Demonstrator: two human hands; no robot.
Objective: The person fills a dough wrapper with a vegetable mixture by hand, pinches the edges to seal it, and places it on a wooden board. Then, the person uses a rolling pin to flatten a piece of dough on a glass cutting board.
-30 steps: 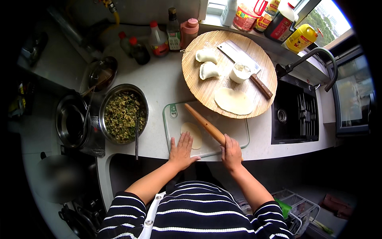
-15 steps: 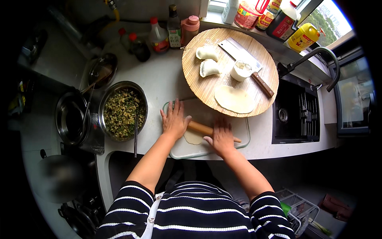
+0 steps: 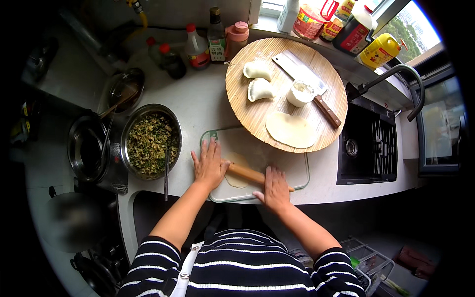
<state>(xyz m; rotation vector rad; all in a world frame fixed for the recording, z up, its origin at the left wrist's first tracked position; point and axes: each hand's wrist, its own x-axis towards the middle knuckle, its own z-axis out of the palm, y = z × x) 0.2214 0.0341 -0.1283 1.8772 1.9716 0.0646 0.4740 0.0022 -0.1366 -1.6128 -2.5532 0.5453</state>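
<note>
A wooden rolling pin [image 3: 246,173] lies across a piece of pale dough [image 3: 236,179] on a white cutting board [image 3: 292,166] at the counter's front edge. My left hand [image 3: 209,165] presses flat on the pin's left end, fingers spread. My right hand [image 3: 275,187] presses flat on its right end. Neither hand grips anything.
A round wooden board [image 3: 257,111] behind holds two folded dumplings [image 3: 258,79], a rolled wrapper [image 3: 292,129], a small flour cup [image 3: 301,93] and a cleaver [image 3: 307,84]. A steel bowl of chopped green filling [image 3: 148,142] stands left, pots further left, a black sink [image 3: 368,148] right, bottles along the back.
Both hands rolled the pin away over the dough half a second ago, then drew it back toward the front edge. The pin now lies less steeply angled.
</note>
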